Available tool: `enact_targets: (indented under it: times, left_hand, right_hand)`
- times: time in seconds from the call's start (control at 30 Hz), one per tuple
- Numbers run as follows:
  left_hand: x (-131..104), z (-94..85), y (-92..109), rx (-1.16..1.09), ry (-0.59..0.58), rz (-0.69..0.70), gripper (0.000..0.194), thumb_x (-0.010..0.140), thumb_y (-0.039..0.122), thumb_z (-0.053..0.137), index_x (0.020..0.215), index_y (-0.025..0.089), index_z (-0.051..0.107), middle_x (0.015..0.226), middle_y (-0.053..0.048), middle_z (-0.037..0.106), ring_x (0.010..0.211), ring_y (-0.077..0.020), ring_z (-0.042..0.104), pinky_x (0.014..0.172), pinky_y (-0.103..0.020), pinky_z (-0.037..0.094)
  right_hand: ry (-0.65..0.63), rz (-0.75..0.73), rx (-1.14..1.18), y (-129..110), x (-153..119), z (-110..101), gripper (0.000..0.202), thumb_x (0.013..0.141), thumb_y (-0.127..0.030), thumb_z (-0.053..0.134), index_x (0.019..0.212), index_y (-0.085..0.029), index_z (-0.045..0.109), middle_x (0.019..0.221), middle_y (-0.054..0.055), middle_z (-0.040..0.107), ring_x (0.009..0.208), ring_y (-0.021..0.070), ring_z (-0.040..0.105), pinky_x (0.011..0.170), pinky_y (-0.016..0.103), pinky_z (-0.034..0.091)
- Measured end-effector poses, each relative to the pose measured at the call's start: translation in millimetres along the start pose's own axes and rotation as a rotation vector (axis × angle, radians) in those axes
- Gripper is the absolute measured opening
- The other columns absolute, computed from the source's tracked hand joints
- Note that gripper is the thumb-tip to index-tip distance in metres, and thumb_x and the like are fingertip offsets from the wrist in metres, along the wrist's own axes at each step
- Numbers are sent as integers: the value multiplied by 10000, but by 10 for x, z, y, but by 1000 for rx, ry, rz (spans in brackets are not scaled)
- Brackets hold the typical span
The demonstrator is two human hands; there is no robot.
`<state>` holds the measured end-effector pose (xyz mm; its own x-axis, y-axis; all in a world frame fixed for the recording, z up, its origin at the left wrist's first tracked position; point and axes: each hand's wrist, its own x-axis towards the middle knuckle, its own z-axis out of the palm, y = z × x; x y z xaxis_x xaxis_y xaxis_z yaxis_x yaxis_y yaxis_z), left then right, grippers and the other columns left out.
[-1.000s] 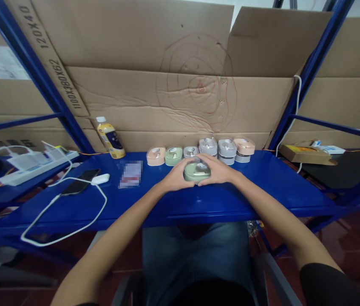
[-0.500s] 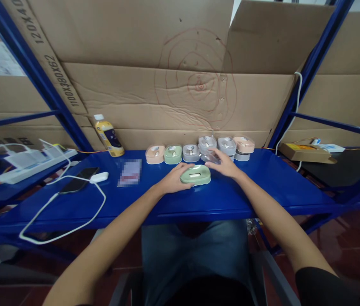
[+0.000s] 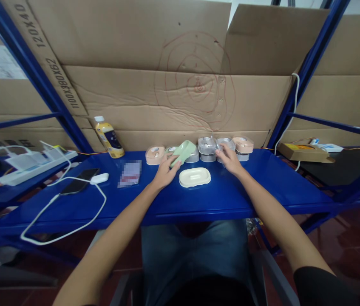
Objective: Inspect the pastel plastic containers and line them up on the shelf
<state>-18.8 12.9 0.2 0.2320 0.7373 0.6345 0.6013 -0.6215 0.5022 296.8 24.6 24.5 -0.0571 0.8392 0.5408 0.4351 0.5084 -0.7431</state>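
Our left hand (image 3: 165, 171) pinches the tilted green shell (image 3: 185, 151) above the surface (image 3: 278, 180); our right hand (image 3: 229, 158), half curled, holds what looks like a clear cover (image 3: 219, 145) by the grey boxes (image 3: 207, 147). The cream tray (image 3: 195, 177) lies mid-surface, nearer the front edge. A loose pinch could drop the shell onto the boxes along the back edge; we have room toward the front right corner.

The green cover (image 3: 185, 150) partly hides a green box (image 3: 170, 150) and a grey box (image 3: 194, 157); the flat packet (image 3: 129, 173) is pixelated.
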Motion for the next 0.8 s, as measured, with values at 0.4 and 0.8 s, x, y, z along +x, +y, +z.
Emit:
enact_targets:
  times: [0.4,0.8]
  left_hand:
    - [-167,104,285,19,-396,131,733,885,538,709,1517,244,481,1463,-149,540,1379,-368,541,1192,-553,428]
    - [-166,281,247,-118,-408,25,1276,647,574,912,1636,226,185,1527,-211,525,1421,-436,517,1150,-600,447]
  right_hand:
    - [-375,-326,-154,-179,-103,62,782,694,-556,880,1379,-241,673,1350,116,694,1227,326,665,1102,508,493]
    - [-608,-409,-242,-285,-175,299,877,703,-599,887,1474,-289,606,1343,103,672,1180,322,664,1054,519,517]
